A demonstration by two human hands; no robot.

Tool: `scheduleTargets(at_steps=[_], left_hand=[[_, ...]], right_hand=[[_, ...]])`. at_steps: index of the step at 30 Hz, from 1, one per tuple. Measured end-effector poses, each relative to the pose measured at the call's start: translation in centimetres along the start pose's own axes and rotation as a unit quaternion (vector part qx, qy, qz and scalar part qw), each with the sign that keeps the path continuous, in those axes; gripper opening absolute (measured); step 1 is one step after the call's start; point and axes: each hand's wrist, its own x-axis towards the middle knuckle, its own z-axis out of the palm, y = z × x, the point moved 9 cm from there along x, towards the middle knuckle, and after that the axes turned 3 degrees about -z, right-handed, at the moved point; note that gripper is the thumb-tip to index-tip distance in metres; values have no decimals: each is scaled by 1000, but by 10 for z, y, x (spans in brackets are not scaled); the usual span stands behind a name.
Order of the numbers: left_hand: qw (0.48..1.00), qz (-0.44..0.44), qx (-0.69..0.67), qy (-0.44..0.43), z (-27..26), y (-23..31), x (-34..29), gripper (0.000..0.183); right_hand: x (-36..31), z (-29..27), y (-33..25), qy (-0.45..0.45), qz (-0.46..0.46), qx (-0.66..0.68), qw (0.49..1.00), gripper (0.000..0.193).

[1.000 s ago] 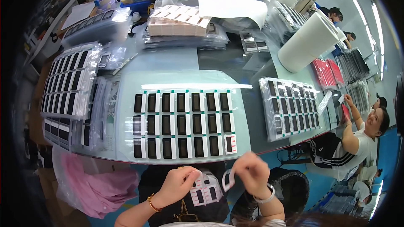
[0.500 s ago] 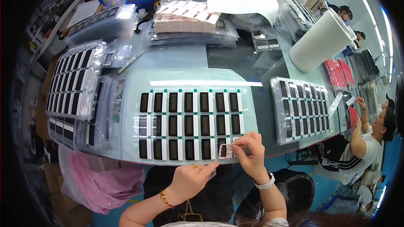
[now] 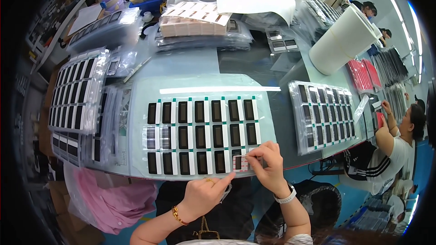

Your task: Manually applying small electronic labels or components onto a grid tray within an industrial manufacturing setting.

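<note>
In my right hand, thumb and index finger pinch the corner of a small frame-shaped sticker with red and white markings. It lies over a dark rectangular panel in the front row of a clear sheet of panels. My left hand is at the table's front edge, its index finger reaching to the sticker's lower edge. Its other fingers are curled, with a small shiny pale piece partly hidden under them. The sheet holds three rows of dark panels, with white strips and green tabs between them.
Stacked panel sheets stand at left and right. Behind are a pile of printed sticker sheets and a white roll. A white strip lies along the sheet's far edge. A person sits at the right.
The whole view has shifted slightly. Both hands stay close to the same panel, and the right hand still pinches the sticker over it.
</note>
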Motion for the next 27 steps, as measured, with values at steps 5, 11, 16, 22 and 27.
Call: scheduleTargets(at_steps=[5,11,16,22,27], left_hand=[[999,22,28,1,2,1,1,47],[999,26,37,-11,2,5,5,48],[999,21,27,-6,3,5,3,47],[999,14,34,-26,10,12,12,45],[999,16,20,-47,9,13,14,38]], right_hand=[[1,1,1,-1,-1,1,1000,12],[0,0,2,3,-7,-9,1000,13],[0,0,2,5,-6,-7,1000,13],[-1,0,4,2,1,-2,1000,13],[1,-5,-8,39,-42,-54,997,14]])
